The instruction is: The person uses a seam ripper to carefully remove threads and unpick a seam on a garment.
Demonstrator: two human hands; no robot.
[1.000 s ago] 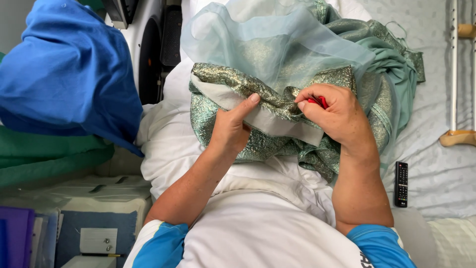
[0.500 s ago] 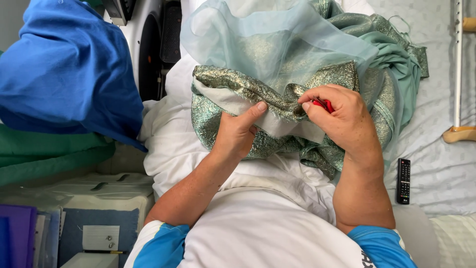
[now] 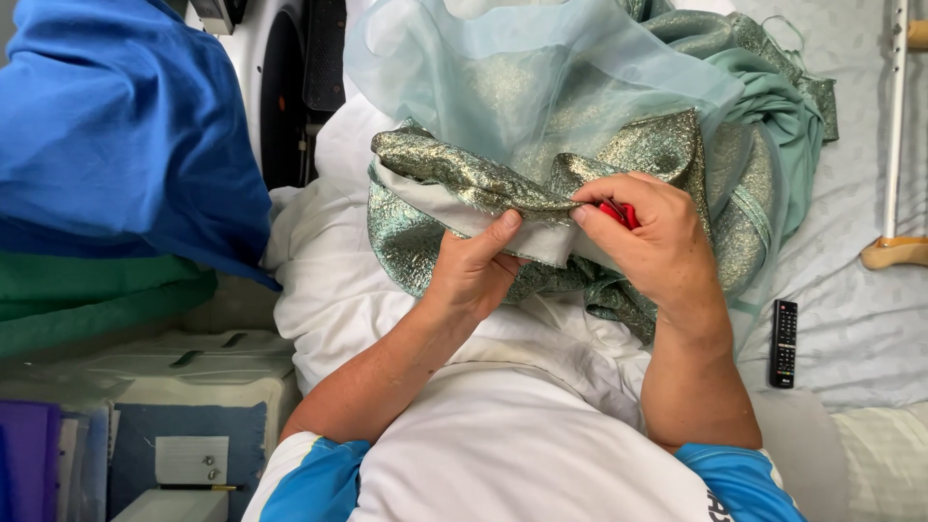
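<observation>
A shiny green-gold brocade fabric (image 3: 454,174) with a pale lining lies bunched on my lap, under a sheer light-blue veil (image 3: 541,77). My left hand (image 3: 478,271) pinches the folded edge of the fabric, thumb on the pale lining. My right hand (image 3: 652,242) is closed on a small red tool (image 3: 619,213), held against the same edge just right of my left thumb. Only a bit of the red tool shows between the fingers.
Blue cloth (image 3: 116,145) and green cloth (image 3: 87,300) are piled at the left. A black remote (image 3: 784,343) lies on the grey bedcover at the right, near a crutch (image 3: 897,135). A sewing machine (image 3: 290,87) stands behind. Boxes (image 3: 184,435) sit at the lower left.
Both hands have stayed on the fabric edge, with the left thumb shifting slightly along the lining. The view has moved only a little.
</observation>
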